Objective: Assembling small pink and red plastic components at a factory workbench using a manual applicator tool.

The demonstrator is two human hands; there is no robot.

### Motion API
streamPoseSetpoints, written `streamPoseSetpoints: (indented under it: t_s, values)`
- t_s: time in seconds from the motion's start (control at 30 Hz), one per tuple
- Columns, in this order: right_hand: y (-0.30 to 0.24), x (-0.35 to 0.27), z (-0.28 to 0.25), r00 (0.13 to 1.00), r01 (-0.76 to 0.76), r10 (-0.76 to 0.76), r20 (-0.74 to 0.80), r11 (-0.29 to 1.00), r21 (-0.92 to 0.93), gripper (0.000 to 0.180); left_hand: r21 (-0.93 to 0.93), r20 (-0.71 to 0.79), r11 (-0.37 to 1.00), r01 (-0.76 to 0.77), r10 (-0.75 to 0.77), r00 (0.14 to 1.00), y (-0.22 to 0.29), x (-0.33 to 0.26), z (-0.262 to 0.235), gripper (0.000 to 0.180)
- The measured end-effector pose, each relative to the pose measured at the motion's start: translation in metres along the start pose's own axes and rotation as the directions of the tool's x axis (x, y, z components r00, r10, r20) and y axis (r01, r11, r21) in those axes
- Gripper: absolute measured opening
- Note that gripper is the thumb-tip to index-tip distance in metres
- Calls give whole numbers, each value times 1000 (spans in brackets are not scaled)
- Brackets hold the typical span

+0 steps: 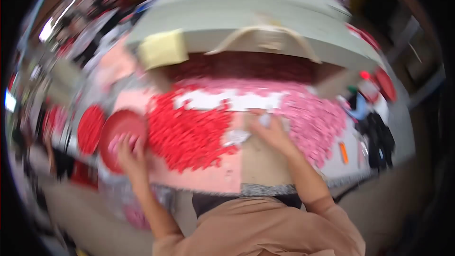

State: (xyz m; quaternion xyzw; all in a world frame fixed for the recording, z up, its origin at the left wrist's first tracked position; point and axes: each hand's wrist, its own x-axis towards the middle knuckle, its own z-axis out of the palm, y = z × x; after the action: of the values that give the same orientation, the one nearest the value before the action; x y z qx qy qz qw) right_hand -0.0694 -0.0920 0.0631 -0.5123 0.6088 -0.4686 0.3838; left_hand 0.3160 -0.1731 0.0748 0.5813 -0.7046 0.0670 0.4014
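My left hand (129,154) reaches over a round red bowl (106,125) at the left, its fingers among a few small pink pieces (113,144). Blur hides whether those fingers grip any of them. At the middle of the table my right hand (272,132) is closed around a small whitish object (264,120), too smeared to name. It lies between a heap of small red pieces (189,135) and a heap of pink pieces (310,123). Just left of this hand is a crumpled white scrap (236,137).
Behind the heaps stands a large pale green housing (246,7) with a low opening and a curved handle (263,31). A second red dish (91,129) stands at the left. An orange tool (343,153) and black items (377,137) lie right. The granite table edge (265,190) is close to me.
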Motion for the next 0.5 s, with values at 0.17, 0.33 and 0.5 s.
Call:
streamPoseSetpoints:
  t_s: [0.17, 0.33, 0.5]
  values:
    - [-20, -4, 10, 994, 90, -93, 61, 995, 50, 38, -509, -1, 796, -327, 379, 925, 159, 2, -41, 24]
    - [-5, -69, -52, 960, 147, -122, -250, 986, 83, 37, -775, -82, 258, -576, 864, 497, 320, 12, -117, 22]
    - [-2, -109, -92, 928, -1, 71, -365, 982, 187, 43, -942, -266, 36, -333, 525, 809, 349, -41, -91, 14]
